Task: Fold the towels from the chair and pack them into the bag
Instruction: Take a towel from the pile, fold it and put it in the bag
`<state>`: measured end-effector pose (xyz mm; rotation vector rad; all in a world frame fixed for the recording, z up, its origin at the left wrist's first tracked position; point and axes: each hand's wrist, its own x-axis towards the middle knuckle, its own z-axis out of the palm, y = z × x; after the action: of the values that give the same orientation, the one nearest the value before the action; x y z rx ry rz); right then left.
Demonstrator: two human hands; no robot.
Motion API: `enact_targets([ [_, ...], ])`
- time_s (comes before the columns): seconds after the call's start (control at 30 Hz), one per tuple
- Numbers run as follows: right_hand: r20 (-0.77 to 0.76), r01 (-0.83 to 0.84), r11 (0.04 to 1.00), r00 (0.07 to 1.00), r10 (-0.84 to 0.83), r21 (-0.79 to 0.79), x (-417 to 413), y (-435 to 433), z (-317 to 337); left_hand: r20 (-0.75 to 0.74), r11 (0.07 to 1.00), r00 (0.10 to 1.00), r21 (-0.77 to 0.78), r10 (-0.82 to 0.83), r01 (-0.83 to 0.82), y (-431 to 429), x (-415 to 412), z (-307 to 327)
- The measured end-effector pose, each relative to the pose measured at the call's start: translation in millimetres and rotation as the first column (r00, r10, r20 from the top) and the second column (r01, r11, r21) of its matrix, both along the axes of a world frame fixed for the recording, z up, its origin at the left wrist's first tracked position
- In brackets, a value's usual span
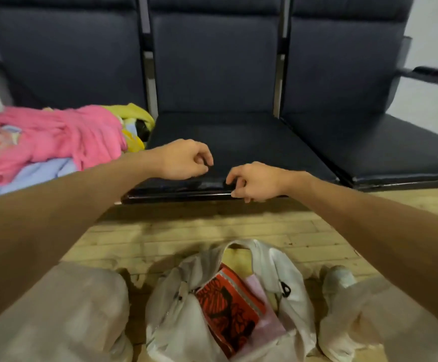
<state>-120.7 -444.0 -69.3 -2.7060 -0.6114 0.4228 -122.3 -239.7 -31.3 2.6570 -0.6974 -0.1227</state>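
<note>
Scene: A person crouches before a row of dark padded seats, with the bag (pixel 176 304) on the wooden floor (pixel 186 228) between the knees.
Left hand (pixel 184 159): over the middle seat (pixel 238 137), fingers loosely curled, grasping nothing.
Right hand (pixel 258 182): just beside it at the seat's front edge, also loosely curled and empty.
Towels to fold: heaped on the left seat, with the pink towel (pixel 56 137) on top, the yellow towel (pixel 134 113) behind and the blue towel (pixel 38 173) beneath, near the left forearm.
Middle seat: under both hands, probably serving as the folding surface.
Bag: white, mouth open upward, set close so that folded pieces can drop straight in.
Packed: a folded red patterned towel (pixel 228 307) lies against a pale pink towel (pixel 262 309).
Stage: partway through, by the look of it; the next reach is likely left, to the heap.
</note>
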Motion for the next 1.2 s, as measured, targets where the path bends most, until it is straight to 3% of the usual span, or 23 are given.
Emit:
enact_targets([
  [0.17, 0.142, 0.062, 0.983, 0.986, -0.087, 0.173, 34.3, 35.3, 30.9, 0.134, 0.992, 0.987, -0.102, 0.093, -0.08, 50.8, 18.6, 26.3],
  [0.3, 0.092, 0.112, 0.922, 0.983, -0.156, 0.37, 63.7, 75.0, 27.5, 0.373, 0.937, 0.88, -0.294, 0.294, -0.188, 86.6, 33.0, 1.3],
  [0.37, 0.056, 0.101, 0.896, 0.989, -0.138, 0.432, 76.5, 96.7, 20.4, 0.413, 0.938, 0.855, -0.276, 0.314, -0.211, 107.4, 37.6, -14.4],
  [0.47, -0.004, 0.108, 0.839, 0.992, -0.125, 0.533, 91.6, 131.9, 10.4, 0.348, 0.908, 0.844, -0.247, 0.408, -0.338, 143.2, 45.5, -25.0],
  [0.57, -0.034, 0.124, 0.803, 0.991, -0.128, 0.583, 102.1, 167.5, 2.8, 0.19, 0.787, 0.775, -0.297, 0.603, -0.54, 171.4, 47.6, -31.1],
  [0.67, -0.046, 0.114, 0.821, 0.993, -0.107, 0.56, 105.7, 206.1, -1.7, 0.061, 0.7, 0.715, -0.275, 0.697, -0.659, 194.9, 44.9, -46.3],
  [0.83, -0.101, 0.167, 0.86, 0.986, -0.135, 0.482, 107.9, 254.3, -9.8, 0.056, 0.646, 0.667, -0.323, 0.743, -0.692, 206.6, 41.6, -54.6],
  [1.07, -0.14, 0.327, 0.659, 0.937, -0.321, 0.677, 106.1, 249.7, 3.2, 0.071, 0.654, 0.678, -0.354, 0.732, -0.668, 199.9, 39.1, -55.3],
  [1.2, -0.289, 0.382, 0.381, 0.916, -0.278, 0.842, 110.5, 225.3, 28.9, 0.085, 0.65, 0.712, -0.493, 0.697, -0.578, 179.9, 42.6, -43.4],
])
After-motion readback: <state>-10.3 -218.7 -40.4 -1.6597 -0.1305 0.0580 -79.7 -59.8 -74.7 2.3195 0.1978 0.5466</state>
